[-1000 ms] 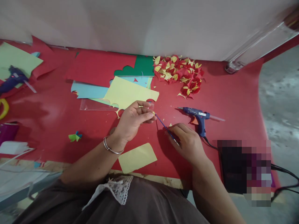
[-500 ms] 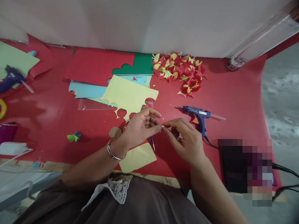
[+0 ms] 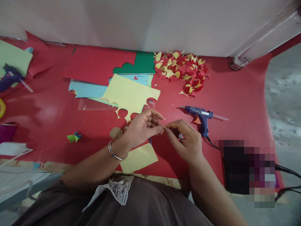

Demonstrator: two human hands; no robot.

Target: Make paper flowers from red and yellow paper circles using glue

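Between the fingertips of both hands is a small yellow paper piece (image 3: 164,128), mostly covered by the fingers. My left hand (image 3: 144,127) pinches it from the left, its other fingers loosely curled. My right hand (image 3: 184,138) pinches the same piece from the right with thumb and forefinger. Beneath the left hand lie a cut yellow sheet (image 3: 129,94) with round notches and a brown disc (image 3: 116,133). A smaller yellow sheet (image 3: 141,158) rests below the wrists. To the right of my right hand is a blue glue gun (image 3: 197,113) with a clear stick.
A pile of red and yellow paper pieces (image 3: 181,69) lies at the back. Red sheet (image 3: 98,64), green sheet (image 3: 145,64) and blue sheet (image 3: 89,89) overlap behind the hands. A green and blue paper piece (image 3: 74,137) sits left. Another glue gun (image 3: 10,77) is at far left.
Both hands keep their pinch at nearly the same spot. The fingertips have shifted slightly, and a little more of the yellow paper piece shows between them.
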